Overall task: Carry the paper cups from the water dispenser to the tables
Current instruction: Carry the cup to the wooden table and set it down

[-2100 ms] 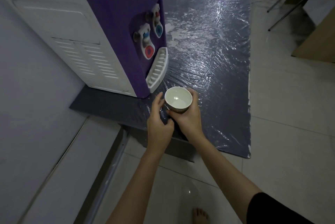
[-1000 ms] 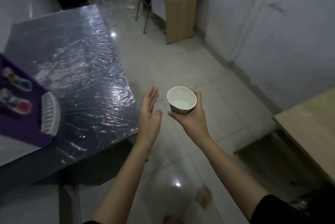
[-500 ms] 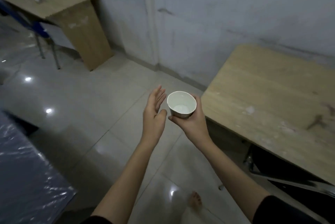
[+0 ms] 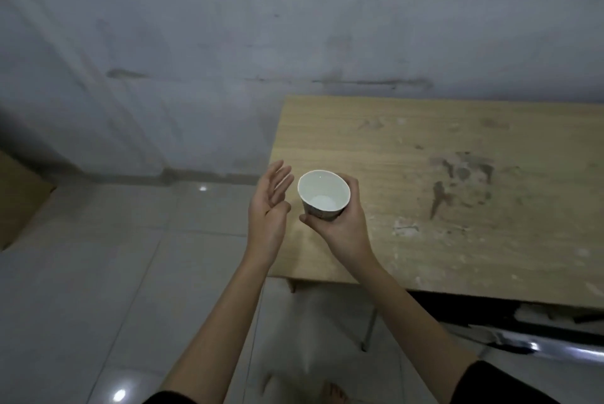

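Observation:
A white paper cup [image 4: 323, 194] with a printed band near its base is held upright in my right hand [image 4: 343, 227], above the near left corner of a light wooden table [image 4: 457, 201]. The cup hangs in the air, not touching the tabletop. My left hand [image 4: 269, 207] floats just left of the cup, palm turned toward it, fingers spread, holding nothing. The water dispenser is out of view.
The tabletop carries dark stains and white smears on its right half. A grey wall [image 4: 228, 44] runs behind it. A dark chair with a metal frame [image 4: 523, 335] sits under the table's near edge. Another wooden piece [image 4: 19, 194] shows at the far left on the tiled floor.
The view has swung right, away from the dispenser and plastic-covered table, and the wooden table now lies straight ahead and closer. Both hands keep their pose, the cup now over the table corner.

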